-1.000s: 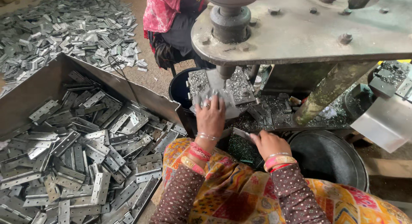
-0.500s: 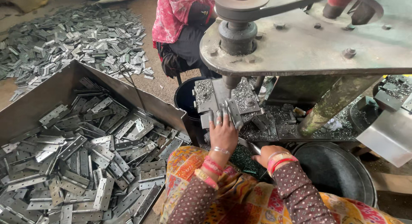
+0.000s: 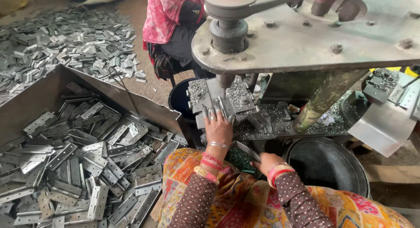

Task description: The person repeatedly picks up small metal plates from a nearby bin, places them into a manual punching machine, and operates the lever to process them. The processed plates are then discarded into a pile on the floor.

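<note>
**Hinge plate held under the press punch**

A dirt workshop floor lies behind the work, strewn at the far left with a loose heap of metal hinge plates. In the near left an open metal bin holds many more hinge plates, piled at all angles. A heavy press fills the upper right, its punch pointing down at a small work bed dusted with metal chips. Another person in a pink shawl sits beyond the machine.

The left hand reaches forward onto the bed, fingers spread flat and pressing a hinge plate against the fixture just beside the punch; the fingertips sit very close to it. The right hand rests low near the lap, closed on 1 thin metal piece, probably the next plate. A dark round tub stands just right of that hand.

By the look of it, the step in hand is seating the plate for a stroke. The next move would call for the plate to be square against its stop and the left fingers drawn clear of the punch before it falls; the waiting piece can then be fed in.
</note>
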